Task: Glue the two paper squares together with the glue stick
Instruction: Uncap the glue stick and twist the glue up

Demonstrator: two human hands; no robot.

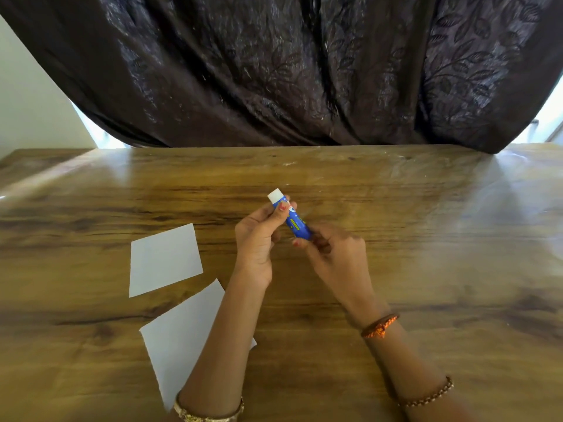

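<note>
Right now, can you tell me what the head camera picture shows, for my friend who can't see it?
Two hands hold a blue glue stick with a white end above a brown wooden table: the left hand grips near the white end, the right hand holds the other end. Two white paper squares lie apart on the left.

Bare wooden table rightward; two paper squares leftward, curtain behind.

Wooden table — dark curtain
</note>
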